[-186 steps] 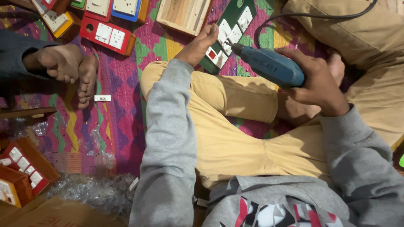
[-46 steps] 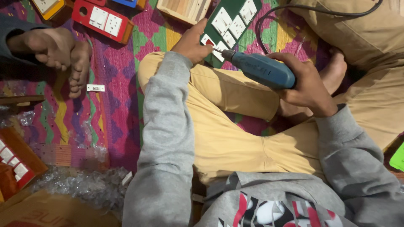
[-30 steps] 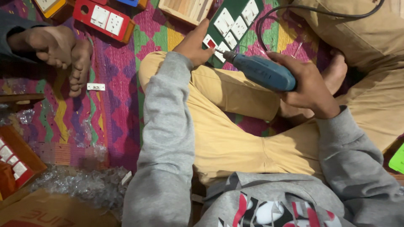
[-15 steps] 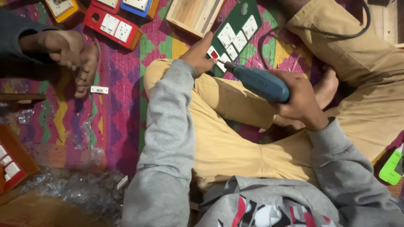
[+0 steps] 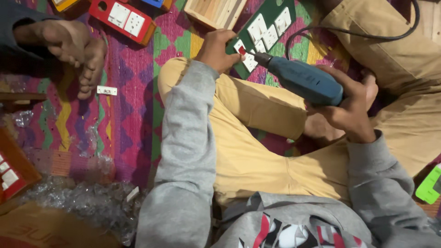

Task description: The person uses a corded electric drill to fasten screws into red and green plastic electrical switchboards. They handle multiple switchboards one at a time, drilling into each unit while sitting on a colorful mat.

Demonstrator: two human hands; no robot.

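A small white label strip (image 5: pixel 106 90) lies on the rug. Crumpled clear wrap (image 5: pixel 82 204) sits lower left beside what may be a brown carton (image 5: pixel 50 229).

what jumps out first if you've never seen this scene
The blue electric screwdriver in the right hand, upper right, its tip on a green switch board that the left hand steadies over the knee. Then the bright zigzag mat beneath, with a red switch board at top left.
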